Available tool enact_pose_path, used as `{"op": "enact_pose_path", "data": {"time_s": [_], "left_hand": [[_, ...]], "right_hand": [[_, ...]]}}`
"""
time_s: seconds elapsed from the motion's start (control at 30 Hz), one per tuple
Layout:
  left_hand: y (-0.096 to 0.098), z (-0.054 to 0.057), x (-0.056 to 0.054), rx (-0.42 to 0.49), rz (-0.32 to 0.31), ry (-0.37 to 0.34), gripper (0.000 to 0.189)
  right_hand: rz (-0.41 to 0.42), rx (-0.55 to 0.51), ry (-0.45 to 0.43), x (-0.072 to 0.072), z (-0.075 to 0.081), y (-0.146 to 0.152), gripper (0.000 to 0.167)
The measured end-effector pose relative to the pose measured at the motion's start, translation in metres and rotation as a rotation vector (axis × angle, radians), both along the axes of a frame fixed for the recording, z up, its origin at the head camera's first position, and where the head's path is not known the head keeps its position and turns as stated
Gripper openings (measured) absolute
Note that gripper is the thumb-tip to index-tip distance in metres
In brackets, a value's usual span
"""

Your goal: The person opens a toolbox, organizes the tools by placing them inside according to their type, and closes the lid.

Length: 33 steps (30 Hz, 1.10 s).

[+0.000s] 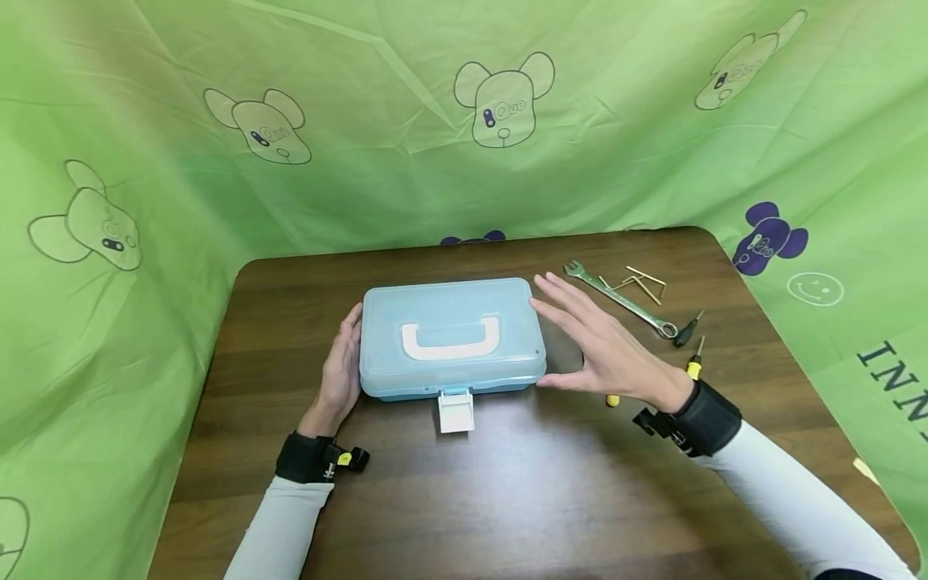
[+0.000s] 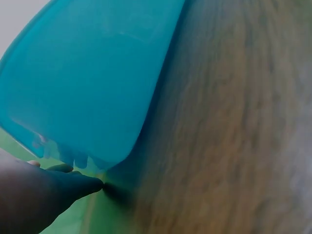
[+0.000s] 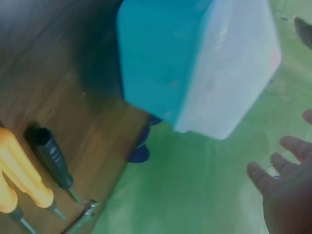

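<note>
A light blue plastic toolbox [image 1: 449, 303] sits on the table with its lid down. Its white handle [image 1: 453, 352] lies folded on top, and a white latch [image 1: 456, 412] hangs loose at the front. My left hand [image 1: 339, 366] lies along the toolbox's left end, fingers extended; the left wrist view shows the hand [image 2: 53, 192] by the lower corner of the blue wall [image 2: 97, 73]. At the right end, my right hand [image 1: 609, 342] spreads its fingers and thumb around the corners. A gap shows between that hand [image 3: 292, 190] and the box [image 3: 161, 58] in the right wrist view.
Right of the toolbox lie a combination wrench [image 1: 619, 300], several brass-coloured hex keys [image 1: 644, 287] and a black-handled screwdriver [image 1: 685, 333]. Yellow-handled screwdrivers [image 3: 27, 170] lie near my right wrist, partly hidden in the head view. A green printed cloth [image 1: 377, 185] hangs behind the table.
</note>
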<state>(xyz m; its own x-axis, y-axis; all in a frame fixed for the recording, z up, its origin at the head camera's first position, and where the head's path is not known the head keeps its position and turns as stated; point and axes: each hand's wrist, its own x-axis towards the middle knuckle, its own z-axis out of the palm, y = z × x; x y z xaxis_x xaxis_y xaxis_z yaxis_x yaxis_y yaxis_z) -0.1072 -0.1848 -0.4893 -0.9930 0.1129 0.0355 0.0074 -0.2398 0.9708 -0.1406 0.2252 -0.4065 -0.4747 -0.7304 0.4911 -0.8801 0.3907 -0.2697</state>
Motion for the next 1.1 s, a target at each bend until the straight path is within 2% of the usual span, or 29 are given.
{"op": "enact_pose_path", "data": {"time_s": [0.17,0.27,0.4,0.5,0.73,1.1], "left_hand": [[0.002,0.001,0.003,0.042,-0.001,0.032,0.076],[0.002,-0.004,0.003,0.056,-0.002,0.062,0.072],[0.002,-0.01,0.005,0.06,-0.021,0.095,0.069],[0.003,-0.01,0.007,0.057,-0.035,0.103,0.07],[0.008,-0.009,0.006,0.053,-0.042,0.103,0.069],[0.009,-0.01,0.003,0.064,-0.026,0.098,0.07]], "right_hand": [[0.045,0.028,-0.065,-0.019,-0.014,-0.005,0.103],[0.073,0.035,-0.105,-0.028,-0.021,-0.009,0.101],[0.093,0.059,-0.134,-0.032,-0.03,-0.013,0.097],[0.094,0.081,-0.142,-0.032,-0.035,-0.016,0.096],[0.11,0.111,-0.101,-0.032,-0.043,-0.018,0.096],[0.105,0.142,0.012,-0.037,-0.037,-0.02,0.094]]}}
